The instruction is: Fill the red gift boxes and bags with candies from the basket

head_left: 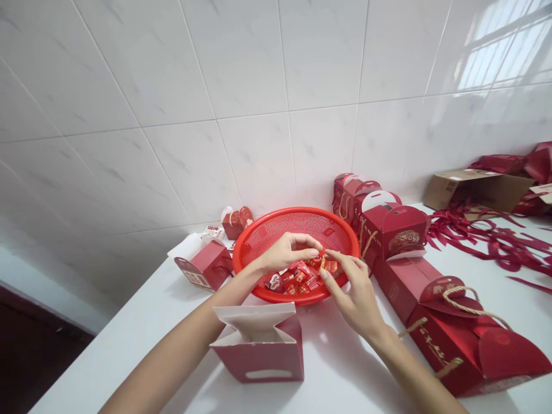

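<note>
A red plastic basket (276, 221) with mesh walls holds several red wrapped candies (297, 279). Over it, my left hand (293, 252) pinches the top of a small red and gold wrapped candy (322, 260). My right hand (351, 284) grips the same piece from the right, between thumb and forefinger. In front of the basket, between my forearms, stands a dark red paper box (263, 362) with its top flaps open. Only its upper inside walls show.
Closed red gift boxes (397, 230) with rope handles line the right side. At left are a half-open red box (207, 264) and a small red box (235, 223). Far right, loose red ribbons (483, 241) lie by a cardboard carton (448, 187). A tiled wall borders the white table (340, 374).
</note>
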A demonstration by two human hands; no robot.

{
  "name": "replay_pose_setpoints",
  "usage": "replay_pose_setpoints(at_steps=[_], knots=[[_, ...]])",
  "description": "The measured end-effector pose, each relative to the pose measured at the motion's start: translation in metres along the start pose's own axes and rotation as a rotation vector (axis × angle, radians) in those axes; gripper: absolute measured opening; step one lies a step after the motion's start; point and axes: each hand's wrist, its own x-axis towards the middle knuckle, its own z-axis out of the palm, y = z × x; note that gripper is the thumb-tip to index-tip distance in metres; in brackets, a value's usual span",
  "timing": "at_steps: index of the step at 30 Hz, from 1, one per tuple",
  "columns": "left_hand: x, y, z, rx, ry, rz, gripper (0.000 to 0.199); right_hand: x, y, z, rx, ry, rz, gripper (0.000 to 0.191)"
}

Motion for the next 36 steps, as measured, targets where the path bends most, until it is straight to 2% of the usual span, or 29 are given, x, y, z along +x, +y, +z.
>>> replay_pose_setpoints(at_steps=[3,5,9,11,13,16,18,20,24,27,31,36], knots=[[0.005,-0.002,-0.001,0.182,-0.116,-0.052,0.019,-0.001,-0.003,0.001,-0.011,0.033,0.016,0.024],[0.009,-0.003,0.001,0.354,-0.235,-0.126,0.02,-0.002,-0.004,0.002,-0.023,0.045,0.022,0.021],[0.016,-0.012,0.013,0.595,-0.578,-0.411,0.027,-0.005,-0.007,0.002,-0.051,0.034,-0.026,0.019],[0.016,-0.019,0.019,0.664,-0.655,-0.508,0.034,-0.005,-0.006,0.002,-0.059,0.031,-0.04,0.018],[0.014,-0.023,0.025,0.739,-0.637,-0.484,0.036,-0.005,-0.004,0.002,-0.057,0.031,-0.038,0.018],[0.013,-0.024,0.029,0.836,-0.626,-0.376,0.026,-0.004,-0.003,0.001,-0.052,0.036,-0.04,0.017],[0.013,-0.021,0.027,0.853,-0.626,-0.327,0.018,-0.003,-0.002,0.001,-0.046,0.041,-0.042,0.017],[0.015,-0.017,0.019,0.814,-0.569,-0.281,0.019,-0.003,-0.003,0.0,-0.032,0.049,-0.037,0.016],[0.02,-0.011,-0.008,0.561,-0.325,-0.2,0.023,-0.004,-0.004,0.0,-0.008,0.063,-0.012,0.018],[0.022,-0.007,-0.024,0.306,-0.22,-0.215,0.023,-0.004,-0.003,0.001,-0.001,0.079,0.053,0.024],[0.022,0.002,-0.026,0.067,-0.213,-0.183,0.026,-0.004,-0.002,0.0,0.026,0.09,0.154,0.035],[0.024,0.018,-0.005,-0.023,-0.283,-0.099,0.026,-0.002,-0.003,-0.001,0.034,0.079,0.18,0.033]])
